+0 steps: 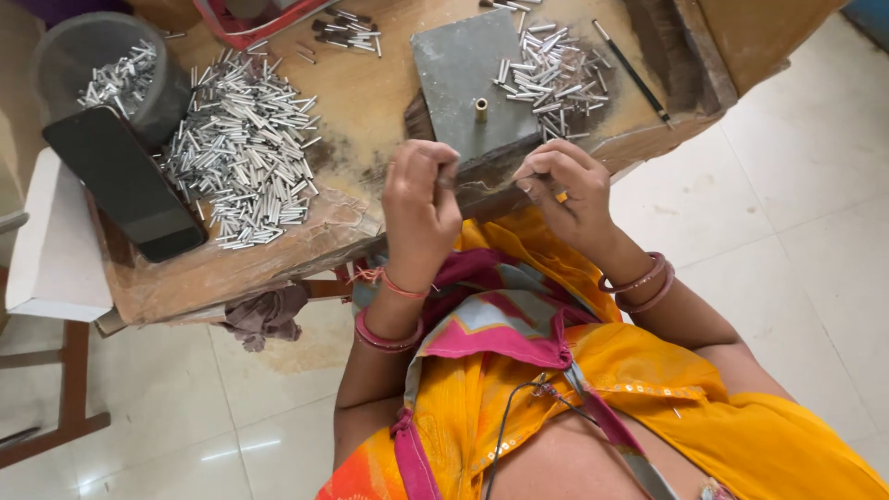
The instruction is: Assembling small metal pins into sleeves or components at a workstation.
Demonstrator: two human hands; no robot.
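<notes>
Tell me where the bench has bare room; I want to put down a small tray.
Bare wood lies between the large tube pile and the grey block. The left side is crowded by the phone and bucket; the small tube pile fills the right.

Wooden bench [370, 88] crowded. Big heap of small metal tubes [243, 148] fills left-centre, blocks any sweep there. Grey bucket [102, 65] with more tubes and dark phone [125, 181] close off far left edge. Grey metal block [463, 69] with a brass pin [481, 108] standing upright sits centre, just beyond both hands; second tube pile [554, 79] right beside it, a thin dark rod [632, 72] past that. Bare wood strip between big heap and block gives a lane. Left hand [419, 199] and right hand [565, 190] sit at near edge, narrow gap between. Tiled floor [796, 157] to the right open.
</notes>
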